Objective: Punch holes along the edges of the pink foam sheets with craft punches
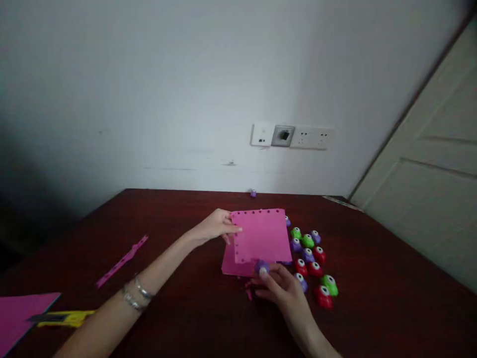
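Note:
My left hand pinches the upper left side of a pink paper sheet, held raised above the table. Small shaped holes line the sheet's top and left edges, with a hole near its lower left corner. Against the bottom edge, my right hand grips a small purple craft punch, thumb on its pale button. Whether the paper sits in the punch's slot I cannot tell. Beneath lies more pink paper, partly covered. Small pink scraps lie just left of my right fingers.
Several red, green and purple punches cluster on the dark red table to the right. Another purple punch stands by the wall. At left lie a punched pink strip, a yellow utility knife and a pink sheet.

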### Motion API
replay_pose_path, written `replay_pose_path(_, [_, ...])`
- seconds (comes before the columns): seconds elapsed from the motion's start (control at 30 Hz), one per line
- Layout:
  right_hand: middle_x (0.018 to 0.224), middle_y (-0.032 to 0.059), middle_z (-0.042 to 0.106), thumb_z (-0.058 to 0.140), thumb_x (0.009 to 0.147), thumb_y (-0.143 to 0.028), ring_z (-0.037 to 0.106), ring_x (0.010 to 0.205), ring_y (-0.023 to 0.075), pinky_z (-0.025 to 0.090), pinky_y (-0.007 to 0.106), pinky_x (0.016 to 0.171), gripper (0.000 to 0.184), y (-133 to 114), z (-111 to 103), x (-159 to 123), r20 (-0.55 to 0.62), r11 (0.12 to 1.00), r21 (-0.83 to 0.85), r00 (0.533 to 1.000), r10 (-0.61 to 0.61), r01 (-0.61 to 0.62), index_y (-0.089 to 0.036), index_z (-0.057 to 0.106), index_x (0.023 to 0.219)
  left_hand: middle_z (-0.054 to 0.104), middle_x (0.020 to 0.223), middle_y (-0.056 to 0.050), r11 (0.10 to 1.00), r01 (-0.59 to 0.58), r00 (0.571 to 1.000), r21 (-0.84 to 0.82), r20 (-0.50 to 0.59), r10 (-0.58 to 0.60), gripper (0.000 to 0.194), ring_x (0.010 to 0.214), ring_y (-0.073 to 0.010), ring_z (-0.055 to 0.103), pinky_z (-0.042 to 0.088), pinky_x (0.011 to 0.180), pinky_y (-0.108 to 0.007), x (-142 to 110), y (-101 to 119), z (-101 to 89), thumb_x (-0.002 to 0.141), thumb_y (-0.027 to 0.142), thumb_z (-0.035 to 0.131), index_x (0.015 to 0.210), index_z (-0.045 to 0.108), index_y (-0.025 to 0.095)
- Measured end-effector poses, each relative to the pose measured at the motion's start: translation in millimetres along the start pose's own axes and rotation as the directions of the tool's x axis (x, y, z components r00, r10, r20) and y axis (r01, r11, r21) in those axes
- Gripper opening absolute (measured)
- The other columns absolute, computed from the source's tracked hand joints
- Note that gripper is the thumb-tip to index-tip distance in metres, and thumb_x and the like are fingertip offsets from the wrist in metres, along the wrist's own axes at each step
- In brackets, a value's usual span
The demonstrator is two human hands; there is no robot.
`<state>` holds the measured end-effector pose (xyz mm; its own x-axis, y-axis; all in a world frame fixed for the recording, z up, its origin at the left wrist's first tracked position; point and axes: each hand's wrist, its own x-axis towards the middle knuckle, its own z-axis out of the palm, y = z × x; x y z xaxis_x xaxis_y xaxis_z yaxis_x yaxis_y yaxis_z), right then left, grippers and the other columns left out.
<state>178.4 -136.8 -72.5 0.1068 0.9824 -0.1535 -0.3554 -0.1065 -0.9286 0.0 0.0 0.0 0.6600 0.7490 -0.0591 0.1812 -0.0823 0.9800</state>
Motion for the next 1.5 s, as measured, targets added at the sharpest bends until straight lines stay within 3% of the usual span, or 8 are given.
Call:
replay_pose_path(0.17, [0.069, 0.003, 0.066, 0.077, 0.058, -0.044, 0.064, 0.067, 0.0177, 0.054, 0.027, 0.056, 0.039, -3.7, -2.6, -0.2, -0.064, 1.0, -0.006, 0.998, -0.027, 0.027, -0.016, 0.058, 0.078, 0.067, 0.073, -0.009, 1.0, -0.012, 1.0, -0.009, 0.001, 0.012, 0.032, 0.058, -0.0142, 0.062, 0.051, 0.051, -0.025, 0.7, 3.0, 0.1, 0.068, 0.029, 0.069, 0.09, 0.061, 0.006])
replay_pose_path(0.43, [0.072, 0.0004, 0.063, 0.075, 0.064, -0.04, 0.061, 0.071, 0.0155, 0.055, 0.027, 0.058, 0.034, -4.6, -8.7, 1.5, -0.068, 0.997, 0.0, 0.995, -0.076, 0.076, -0.018, 0.055, 0.081, 0.067, 0.073, -0.009, 0.999, -0.015, 1.0, -0.029, 0.022, 0.015, 0.035, 0.06, -0.0151, 0.063, 0.051, 0.053, -0.025, -1.1, 4.8, 2.1, 0.068, 0.03, 0.07, 0.092, 0.06, 0.007])
replay_pose_path(0.73, [0.07, 0.0, 0.061, 0.074, 0.065, -0.039, 0.059, 0.068, 0.0143, 0.054, 0.026, 0.057, 0.031, -4.6, -6.8, 1.2, -0.019, 0.997, -0.035, 0.997, -0.071, 0.071, -0.017, 0.054, 0.075, 0.067, 0.07, -0.007, 0.999, -0.008, 1.0, -0.049, 0.027, 0.009, 0.03, 0.058, -0.0145, 0.064, 0.052, 0.052, -0.025, -0.5, 3.4, 6.4, 0.069, 0.026, 0.07, 0.091, 0.061, 0.008])
replay_pose_path(0.9, [0.069, 0.0006, 0.06, 0.074, 0.064, -0.04, 0.059, 0.066, 0.0144, 0.055, 0.026, 0.055, 0.032, -4.0, -9.5, 3.7, -0.034, 0.997, -0.052, 0.998, -0.057, 0.055, -0.015, 0.057, 0.073, 0.068, 0.073, -0.009, 0.998, -0.008, 0.998, -0.064, 0.063, 0.012, 0.03, 0.059, -0.0149, 0.065, 0.052, 0.052, -0.024, -0.3, 1.7, 8.6, 0.07, 0.025, 0.07, 0.093, 0.061, 0.008])
replay_pose_path(1.1, [0.069, 0.0019, 0.062, 0.073, 0.064, -0.043, 0.059, 0.066, 0.0153, 0.055, 0.025, 0.048, 0.039, -11.2, -10.7, 8.9, -0.098, 0.996, -0.089, 0.995, -0.031, 0.023, -0.013, 0.059, 0.084, 0.067, 0.069, -0.007, 0.996, 0.045, 0.999, -0.078, 0.025, -0.043, 0.028, 0.058, -0.0161, 0.065, 0.051, 0.05, -0.023, 3.1, -6.8, 9.0, 0.069, 0.027, 0.071, 0.087, 0.061, 0.008])
replay_pose_path(1.33, [0.066, -0.0001, 0.065, 0.075, 0.058, -0.047, 0.062, 0.058, 0.0189, 0.052, 0.027, 0.036, 0.054, -22.2, -11.5, 17.1, -0.189, 0.991, -0.117, 0.978, -0.091, 0.07, -0.021, 0.041, 0.091, 0.066, 0.068, -0.008, 0.991, 0.076, 0.997, -0.107, 0.022, -0.074, 0.03, 0.059, -0.0178, 0.066, 0.051, 0.05, -0.023, 6.2, -15.9, 10.4, 0.068, 0.03, 0.072, 0.085, 0.06, 0.008])
replay_pose_path(1.5, [0.064, -0.0011, 0.064, 0.071, 0.058, -0.054, 0.064, 0.051, 0.0207, 0.046, 0.022, 0.028, 0.055, -22.5, -12.0, 18.1, -0.127, 0.968, -0.228, 0.983, -0.134, 0.103, -0.024, 0.035, 0.087, 0.067, 0.067, -0.008, 0.991, 0.083, 0.996, -0.105, 0.028, -0.08, 0.033, 0.059, -0.0179, 0.066, 0.052, 0.052, -0.024, 6.3, -18.9, 7.6, 0.067, 0.031, 0.073, 0.087, 0.06, 0.008])
